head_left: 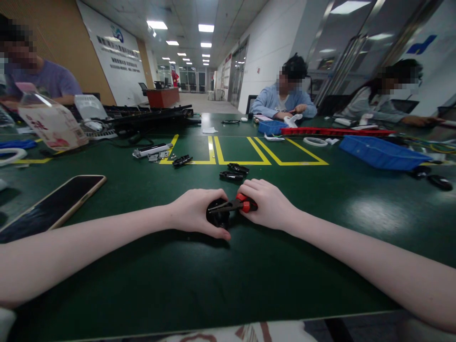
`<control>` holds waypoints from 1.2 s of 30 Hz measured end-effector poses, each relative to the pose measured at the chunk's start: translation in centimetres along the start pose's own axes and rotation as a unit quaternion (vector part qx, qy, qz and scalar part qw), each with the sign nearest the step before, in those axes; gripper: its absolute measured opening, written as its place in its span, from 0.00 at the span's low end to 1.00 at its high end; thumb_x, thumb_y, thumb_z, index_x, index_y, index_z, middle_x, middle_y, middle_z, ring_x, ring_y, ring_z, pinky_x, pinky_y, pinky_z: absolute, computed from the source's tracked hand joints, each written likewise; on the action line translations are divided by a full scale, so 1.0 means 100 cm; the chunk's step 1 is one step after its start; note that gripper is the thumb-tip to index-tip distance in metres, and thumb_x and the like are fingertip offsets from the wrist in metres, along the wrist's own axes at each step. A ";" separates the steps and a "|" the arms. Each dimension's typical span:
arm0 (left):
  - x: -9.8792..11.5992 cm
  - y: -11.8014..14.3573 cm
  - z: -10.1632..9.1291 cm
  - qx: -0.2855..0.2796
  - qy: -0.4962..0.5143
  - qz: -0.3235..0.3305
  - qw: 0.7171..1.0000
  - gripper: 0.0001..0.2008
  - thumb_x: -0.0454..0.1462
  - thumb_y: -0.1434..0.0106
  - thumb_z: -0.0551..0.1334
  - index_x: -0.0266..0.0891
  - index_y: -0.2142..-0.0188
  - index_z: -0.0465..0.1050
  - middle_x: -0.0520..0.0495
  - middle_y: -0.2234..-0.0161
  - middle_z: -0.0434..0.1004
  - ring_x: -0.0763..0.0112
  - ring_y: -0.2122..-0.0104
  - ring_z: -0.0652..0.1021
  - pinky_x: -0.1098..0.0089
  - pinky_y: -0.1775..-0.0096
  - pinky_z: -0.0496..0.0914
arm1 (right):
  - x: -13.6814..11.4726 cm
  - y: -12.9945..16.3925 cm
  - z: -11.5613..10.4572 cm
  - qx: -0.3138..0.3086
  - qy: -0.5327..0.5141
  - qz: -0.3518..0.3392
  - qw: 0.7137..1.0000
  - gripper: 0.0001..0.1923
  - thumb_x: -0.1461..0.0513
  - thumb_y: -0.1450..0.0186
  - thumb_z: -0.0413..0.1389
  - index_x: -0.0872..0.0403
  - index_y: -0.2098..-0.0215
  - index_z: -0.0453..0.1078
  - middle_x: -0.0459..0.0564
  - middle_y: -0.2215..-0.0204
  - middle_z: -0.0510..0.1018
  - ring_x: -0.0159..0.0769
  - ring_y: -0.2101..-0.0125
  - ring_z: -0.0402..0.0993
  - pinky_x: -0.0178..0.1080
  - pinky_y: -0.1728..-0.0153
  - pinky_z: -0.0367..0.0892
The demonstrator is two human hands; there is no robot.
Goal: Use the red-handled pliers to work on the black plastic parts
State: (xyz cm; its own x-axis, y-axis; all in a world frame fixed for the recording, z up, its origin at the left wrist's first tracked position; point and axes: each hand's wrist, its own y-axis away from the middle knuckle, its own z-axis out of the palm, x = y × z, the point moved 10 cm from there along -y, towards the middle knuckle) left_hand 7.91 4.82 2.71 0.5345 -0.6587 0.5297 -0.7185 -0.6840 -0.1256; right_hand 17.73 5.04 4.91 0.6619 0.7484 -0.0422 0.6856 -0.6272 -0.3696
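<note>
We see left hand [194, 211] wrapped round black part [221, 219] over green table [228, 280] | right hand [269, 204] clamped on red-handled pliers [232, 205] | black part lies left of right-hand grip; pliers' long axis sideways, pointing left across it | whether pliers bite: we can't tell

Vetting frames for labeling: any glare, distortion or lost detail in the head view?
Head view: glare on the green table, right of the right hand; same view, ceiling lights washed out white; same view, plastic bottle leaning, likely wide-angle stretch; same view, black part at left hand too dark for detail.
</note>
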 end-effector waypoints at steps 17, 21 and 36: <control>0.000 0.000 -0.006 0.027 0.019 0.012 0.999 0.29 0.55 0.48 0.71 0.40 0.55 0.70 0.48 0.60 0.78 0.64 0.63 0.76 0.69 0.64 0.66 | -0.001 -0.002 -0.003 -0.005 0.032 -0.001 0.999 0.14 0.51 0.38 0.59 0.52 0.66 0.64 0.52 0.67 0.74 0.41 0.68 0.66 0.42 0.66 0.58; 0.000 0.000 -0.007 0.024 0.032 0.009 0.999 0.28 0.54 0.47 0.70 0.39 0.55 0.70 0.47 0.59 0.78 0.64 0.63 0.76 0.69 0.64 0.66 | -0.004 -0.001 -0.007 -0.003 0.024 -0.026 0.999 0.14 0.51 0.33 0.53 0.54 0.61 0.64 0.56 0.62 0.73 0.44 0.63 0.67 0.44 0.61 0.59; -0.010 0.001 -0.012 0.042 0.055 -0.024 0.997 0.27 0.52 0.47 0.71 0.38 0.55 0.69 0.50 0.63 0.76 0.67 0.66 0.74 0.69 0.67 0.66 | -0.002 -0.020 0.001 0.008 0.009 -0.050 0.999 0.08 0.69 0.42 0.53 0.53 0.64 0.62 0.56 0.64 0.72 0.46 0.61 0.67 0.45 0.60 0.64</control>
State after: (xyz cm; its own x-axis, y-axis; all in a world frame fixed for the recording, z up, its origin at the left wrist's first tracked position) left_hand 6.82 5.79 3.15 0.5121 -0.5891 0.6250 -0.6512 -0.7408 -0.1647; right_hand 16.19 6.17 5.52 0.5962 0.8027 0.0118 0.7431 -0.5462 -0.3867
